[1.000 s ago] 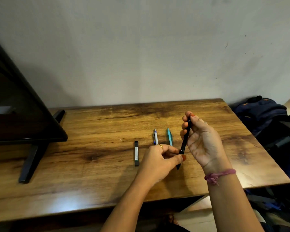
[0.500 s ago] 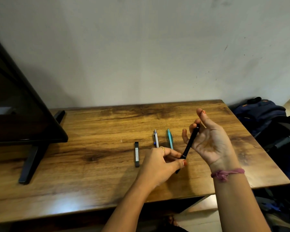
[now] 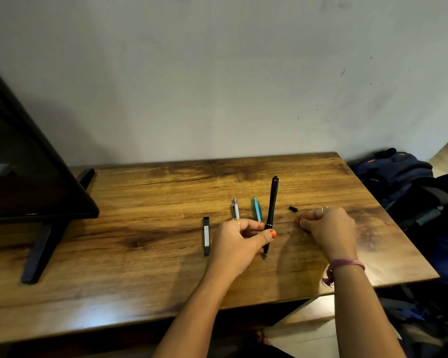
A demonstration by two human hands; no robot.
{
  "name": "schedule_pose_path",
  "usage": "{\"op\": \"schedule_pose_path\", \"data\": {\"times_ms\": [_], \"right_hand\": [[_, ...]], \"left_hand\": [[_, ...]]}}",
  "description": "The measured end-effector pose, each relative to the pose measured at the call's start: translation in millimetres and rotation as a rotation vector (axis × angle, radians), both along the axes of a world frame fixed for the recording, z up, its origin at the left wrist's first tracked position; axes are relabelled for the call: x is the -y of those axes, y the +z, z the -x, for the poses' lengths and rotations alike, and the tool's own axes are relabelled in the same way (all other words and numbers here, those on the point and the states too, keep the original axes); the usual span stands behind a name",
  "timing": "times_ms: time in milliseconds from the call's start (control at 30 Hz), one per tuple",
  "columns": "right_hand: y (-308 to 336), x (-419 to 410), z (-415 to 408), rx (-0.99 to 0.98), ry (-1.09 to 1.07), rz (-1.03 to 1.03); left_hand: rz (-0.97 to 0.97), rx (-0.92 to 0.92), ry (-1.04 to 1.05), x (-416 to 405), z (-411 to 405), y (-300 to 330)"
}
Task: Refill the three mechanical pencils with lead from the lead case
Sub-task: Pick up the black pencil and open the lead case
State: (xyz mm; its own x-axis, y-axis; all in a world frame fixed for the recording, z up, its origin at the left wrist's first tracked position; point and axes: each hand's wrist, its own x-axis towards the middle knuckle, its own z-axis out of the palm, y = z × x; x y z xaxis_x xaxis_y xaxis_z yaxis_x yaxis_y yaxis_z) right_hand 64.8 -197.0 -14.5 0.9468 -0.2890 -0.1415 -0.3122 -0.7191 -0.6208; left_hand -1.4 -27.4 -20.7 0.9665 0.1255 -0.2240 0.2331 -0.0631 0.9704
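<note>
Black pencil (image 3: 271, 208) upright in left hand (image 3: 239, 239)

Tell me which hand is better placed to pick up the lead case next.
The right hand, probably. It rests on the table and appears free, though the lead case lies across, beyond the left hand, which is nearer but grips the black pencil.

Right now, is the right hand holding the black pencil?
No, the left hand grips the black pencil; the right hand rests on the table.

A wooden table (image 3: 140, 267) carries a lead case (image 3: 206, 235), two pencils (image 3: 236, 209) and a small black cap (image 3: 293, 209).
</note>
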Motion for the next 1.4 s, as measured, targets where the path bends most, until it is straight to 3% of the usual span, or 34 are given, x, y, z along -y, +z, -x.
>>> {"op": "schedule_pose_path", "data": {"times_ms": [367,500,600,733,900,1067,1167,1233,1333,1400], "right_hand": [[-1,12,-2,0.031,0.004,-0.113],[13,22,5,0.098,-0.118,-0.579],[29,17,18,-0.014,-0.036,-0.813],[40,1,34,-0.223,0.187,-0.929],[44,-11,36,-0.185,0.158,-0.981],[40,-19,35,-0.157,0.126,-0.973],[38,-18,31,-0.112,0.095,-0.918],[32,-13,27,-0.084,0.085,-0.692],[21,-9,24,-0.070,0.149,-0.198],[18,-12,22,-0.084,0.178,-0.068]], "left_hand": [[0.055,0.003,0.010,-1,0,2],[0.066,0.013,0.031,0,-1,2],[0.063,0.029,0.057,4,-1,1],[0.036,0.039,0.020,9,-1,-1],[-0.006,0.092,-0.022,12,-1,-3],[-0.065,0.135,-0.088,10,1,-3],[-0.236,0.175,-0.062,-6,-2,5],[-0.271,0.188,0.082,-27,-6,9],[-0.195,0.189,0.322,-57,-8,11],[-0.240,0.174,0.374,-68,-8,8]]}}
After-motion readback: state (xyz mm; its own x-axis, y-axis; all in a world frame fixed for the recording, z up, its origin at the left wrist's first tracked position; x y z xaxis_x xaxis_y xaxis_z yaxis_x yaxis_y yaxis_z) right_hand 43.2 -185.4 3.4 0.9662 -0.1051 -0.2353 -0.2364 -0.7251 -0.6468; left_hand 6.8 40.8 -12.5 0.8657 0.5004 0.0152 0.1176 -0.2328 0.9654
